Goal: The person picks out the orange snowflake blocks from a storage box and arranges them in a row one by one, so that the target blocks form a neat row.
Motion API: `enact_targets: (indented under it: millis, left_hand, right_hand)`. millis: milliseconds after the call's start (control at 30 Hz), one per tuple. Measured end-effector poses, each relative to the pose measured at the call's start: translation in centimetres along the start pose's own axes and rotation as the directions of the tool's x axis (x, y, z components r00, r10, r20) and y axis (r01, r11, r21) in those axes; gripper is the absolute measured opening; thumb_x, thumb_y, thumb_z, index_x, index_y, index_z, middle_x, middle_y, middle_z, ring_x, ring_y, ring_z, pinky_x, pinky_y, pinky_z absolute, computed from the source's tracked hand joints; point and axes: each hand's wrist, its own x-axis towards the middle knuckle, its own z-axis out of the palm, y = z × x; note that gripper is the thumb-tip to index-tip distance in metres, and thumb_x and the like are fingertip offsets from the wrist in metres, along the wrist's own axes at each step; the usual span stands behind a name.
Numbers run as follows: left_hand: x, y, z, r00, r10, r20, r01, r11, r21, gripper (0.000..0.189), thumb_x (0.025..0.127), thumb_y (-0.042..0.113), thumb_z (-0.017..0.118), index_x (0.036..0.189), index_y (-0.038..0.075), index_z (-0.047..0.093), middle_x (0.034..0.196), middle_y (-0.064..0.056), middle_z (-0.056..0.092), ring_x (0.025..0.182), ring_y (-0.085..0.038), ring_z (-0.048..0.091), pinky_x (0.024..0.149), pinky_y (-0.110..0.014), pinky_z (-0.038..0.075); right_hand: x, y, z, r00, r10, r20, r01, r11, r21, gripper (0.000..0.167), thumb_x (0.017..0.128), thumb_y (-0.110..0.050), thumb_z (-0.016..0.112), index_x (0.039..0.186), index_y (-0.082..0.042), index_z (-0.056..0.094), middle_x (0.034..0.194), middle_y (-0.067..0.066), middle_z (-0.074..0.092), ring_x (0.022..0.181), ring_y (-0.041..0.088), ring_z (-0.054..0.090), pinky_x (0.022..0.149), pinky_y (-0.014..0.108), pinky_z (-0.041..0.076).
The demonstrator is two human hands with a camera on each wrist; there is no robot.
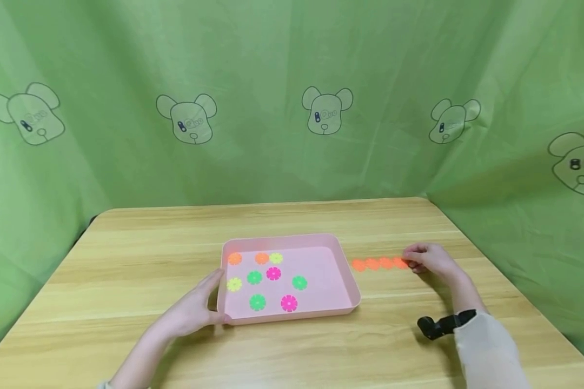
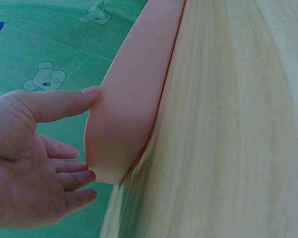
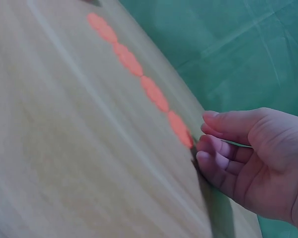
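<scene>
A pink tray (image 1: 316,314) holds loose flower-shaped plastic discs: two orange, two yellow, three green (image 1: 257,302) and two magenta (image 1: 289,303). My left hand (image 1: 191,310) is at the tray's left end, thumb touching the near corner and fingers along the left side. In the left wrist view, that thumb (image 2: 69,102) rests against the tray wall (image 2: 134,79). Right of the tray, several orange flower discs (image 1: 372,264) lie in a row on the table. My right hand (image 1: 435,260) is at the row's right end, fingers loosely bent beside the last orange disc (image 3: 180,130), nothing visible between them.
The wooden table (image 1: 292,356) extends around the tray, its right edge beyond my right hand. Green curtain (image 1: 263,162) with bear-head drawings surrounds the back and sides. A black wrist camera (image 1: 438,326) is strapped to my right wrist.
</scene>
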Motion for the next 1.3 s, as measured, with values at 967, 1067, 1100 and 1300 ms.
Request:
enact_targets:
  millis: [967,1067,1100,1300]
  left_hand:
    - [-0.1,0.3,-0.1,1.0,0.002,-0.008,-0.002,1.0,-0.002,0.096,0.07,0.016,0.078,0.145,-0.004,0.021,0.149,-0.023,0.019,0.137,-0.039,0.016,0.109,-0.056,0.014]
    - [-0.1,0.3,0.0,1.0,-0.003,-0.006,0.003,1.0,-0.001,0.096,0.07,0.016,0.078,0.145,-0.004,0.021,0.15,-0.023,0.019,0.137,-0.039,0.016,0.109,-0.055,0.014]
    - [-0.1,0.2,0.0,1.0,-0.005,-0.005,0.005,1.0,-0.001,0.096,0.07,0.016,0.078,0.145,-0.004,0.021,0.15,-0.022,0.019,0.137,-0.039,0.016,0.109,-0.055,0.014]
    - [-0.1,0.3,0.0,1.0,-0.015,-0.003,0.015,1.0,-0.002,0.097,0.07,0.019,0.079,0.145,-0.002,0.022,0.15,-0.021,0.02,0.137,-0.038,0.016,0.109,-0.056,0.014]
  right_hand:
    - [3.0,-13.5,4.2,0.973,-0.174,0.149,0.172,0.985,0.026,0.04,0.093,-0.021,0.056,0.117,0.011,0.052,0.107,0.021,0.063,0.097,0.029,0.06,0.083,0.039,0.052]
    - [3.5,-14.9,5.5,0.968,-0.188,0.168,0.182,0.982,0.046,0.036,0.09,-0.019,0.059,0.113,0.009,0.055,0.104,0.017,0.064,0.099,0.031,0.059,0.081,0.038,0.053]
    - [3.7,-15.3,6.0,0.966,-0.193,0.174,0.186,0.981,0.054,0.035,0.09,-0.018,0.06,0.112,0.008,0.056,0.103,0.016,0.064,0.1,0.033,0.058,0.081,0.038,0.053]
    - [4.6,-17.6,8.5,0.953,-0.207,0.222,0.196,0.978,0.072,0.032,0.088,-0.016,0.062,0.11,0.006,0.058,0.099,0.014,0.065,0.099,0.035,0.058,0.081,0.039,0.052]
